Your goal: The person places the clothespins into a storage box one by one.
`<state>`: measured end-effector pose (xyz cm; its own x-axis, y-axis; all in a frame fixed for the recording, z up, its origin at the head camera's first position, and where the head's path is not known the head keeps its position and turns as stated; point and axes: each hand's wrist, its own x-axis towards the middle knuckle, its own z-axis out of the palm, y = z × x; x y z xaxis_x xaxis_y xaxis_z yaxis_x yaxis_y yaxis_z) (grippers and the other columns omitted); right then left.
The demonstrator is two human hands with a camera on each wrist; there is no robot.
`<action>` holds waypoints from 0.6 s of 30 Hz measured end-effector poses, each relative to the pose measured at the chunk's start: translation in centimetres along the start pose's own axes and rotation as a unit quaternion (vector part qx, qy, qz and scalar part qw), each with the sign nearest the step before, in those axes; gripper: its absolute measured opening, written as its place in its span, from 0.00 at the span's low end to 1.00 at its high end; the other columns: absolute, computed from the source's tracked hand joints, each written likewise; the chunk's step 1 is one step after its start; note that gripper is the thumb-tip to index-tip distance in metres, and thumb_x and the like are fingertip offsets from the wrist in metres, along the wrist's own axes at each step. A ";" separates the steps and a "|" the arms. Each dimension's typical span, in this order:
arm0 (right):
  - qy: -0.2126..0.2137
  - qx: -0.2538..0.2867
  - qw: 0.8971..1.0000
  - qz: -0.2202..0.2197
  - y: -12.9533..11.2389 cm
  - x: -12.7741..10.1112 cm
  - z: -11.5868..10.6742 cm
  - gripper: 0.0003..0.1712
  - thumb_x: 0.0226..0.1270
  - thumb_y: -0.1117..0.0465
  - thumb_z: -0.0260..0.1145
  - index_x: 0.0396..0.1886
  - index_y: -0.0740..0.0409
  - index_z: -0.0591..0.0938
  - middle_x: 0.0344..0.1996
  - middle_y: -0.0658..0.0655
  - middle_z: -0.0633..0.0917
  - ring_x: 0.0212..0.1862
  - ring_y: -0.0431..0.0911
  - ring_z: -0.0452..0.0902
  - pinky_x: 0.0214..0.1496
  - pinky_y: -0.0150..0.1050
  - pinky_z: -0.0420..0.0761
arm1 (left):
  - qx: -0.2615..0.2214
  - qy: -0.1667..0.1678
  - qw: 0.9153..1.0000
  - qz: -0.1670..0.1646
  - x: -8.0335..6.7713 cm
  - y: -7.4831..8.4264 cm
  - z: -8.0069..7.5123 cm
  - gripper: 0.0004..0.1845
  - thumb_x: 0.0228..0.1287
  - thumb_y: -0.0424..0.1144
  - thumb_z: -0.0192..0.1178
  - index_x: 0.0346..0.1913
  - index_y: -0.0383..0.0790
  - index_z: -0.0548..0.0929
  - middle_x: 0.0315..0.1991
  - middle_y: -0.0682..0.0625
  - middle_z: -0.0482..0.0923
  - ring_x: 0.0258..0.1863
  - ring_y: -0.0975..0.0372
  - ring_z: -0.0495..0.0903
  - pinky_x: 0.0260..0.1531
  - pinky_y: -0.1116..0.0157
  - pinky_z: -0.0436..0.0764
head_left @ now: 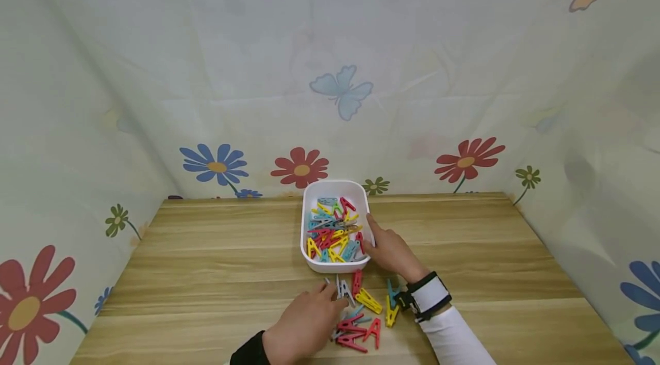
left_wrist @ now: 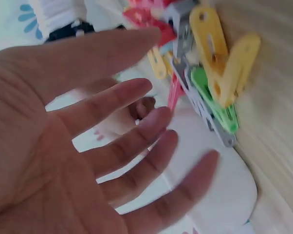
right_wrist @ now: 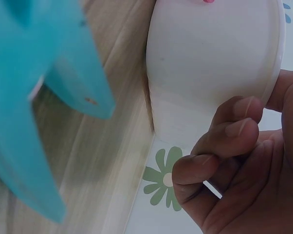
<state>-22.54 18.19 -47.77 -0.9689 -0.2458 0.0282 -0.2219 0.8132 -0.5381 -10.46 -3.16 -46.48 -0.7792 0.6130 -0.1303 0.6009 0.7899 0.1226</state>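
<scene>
A white plastic box (head_left: 335, 266) stands upright on the table, with many coloured clothespins (head_left: 335, 233) inside. At its right side my right hand (head_left: 394, 250) holds the rim, curled fingers (right_wrist: 234, 129) against the outer wall. Between the box and me lies a loose heap of red, yellow, blue and grey clothespins (head_left: 352, 328). My left hand (head_left: 309, 319) is at the left edge of this heap, palm down; in the left wrist view its fingers (left_wrist: 156, 122) are spread and hold nothing. Green, grey and yellow clothespins (left_wrist: 227, 63) lie beyond its fingertips.
Close to the right wrist lie a blue clothespin (head_left: 393, 291) and a yellow clothespin (head_left: 391, 312). The wooden table (head_left: 222, 250) ends at a flower-printed cloth (head_left: 247, 113) behind the box, and similar cloth hangs on both sides.
</scene>
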 end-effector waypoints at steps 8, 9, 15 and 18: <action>-0.007 0.011 1.000 0.007 -0.2 -0.1 -0.1 0.41 0.70 0.55 0.61 0.77 0.61 0.56 0.19 0.53 0.73 0.21 0.44 0.68 0.23 0.37 0.65 | 0.000 0.001 1.000 -0.002 0.1 -0.6 0.6 0.19 0.55 0.40 0.70 0.52 0.53 0.84 0.51 0.53 0.77 0.52 0.60 0.75 0.41 0.63 0.81; -0.006 0.009 1.000 0.007 -0.1 -0.1 0.0 0.41 0.70 0.55 0.61 0.77 0.62 0.56 0.20 0.53 0.73 0.21 0.44 0.68 0.24 0.37 0.65 | 0.004 0.007 1.000 0.001 0.1 -0.6 0.8 0.18 0.55 0.40 0.70 0.50 0.53 0.84 0.50 0.53 0.77 0.50 0.60 0.74 0.40 0.64 0.80; -0.002 0.010 1.000 0.008 -0.2 0.0 0.0 0.41 0.70 0.55 0.61 0.77 0.62 0.57 0.20 0.53 0.74 0.21 0.44 0.69 0.24 0.37 0.65 | 0.005 0.006 1.000 0.008 0.6 -0.8 1.1 0.14 0.56 0.38 0.69 0.46 0.54 0.85 0.46 0.55 0.77 0.46 0.63 0.73 0.38 0.66 0.79; -0.003 0.010 1.000 0.008 -0.2 0.0 -0.1 0.41 0.70 0.55 0.61 0.77 0.62 0.56 0.20 0.54 0.74 0.21 0.44 0.69 0.24 0.37 0.65 | -0.011 -0.014 1.000 0.007 0.7 -0.9 1.0 0.12 0.58 0.39 0.68 0.45 0.54 0.85 0.44 0.57 0.76 0.44 0.64 0.72 0.38 0.67 0.77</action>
<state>-22.54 18.05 -47.56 -0.9716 -0.2362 0.0137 -0.2039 0.8062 -0.5554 -11.42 -3.45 -47.62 -0.7660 0.6238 -0.1552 0.6067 0.7814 0.1462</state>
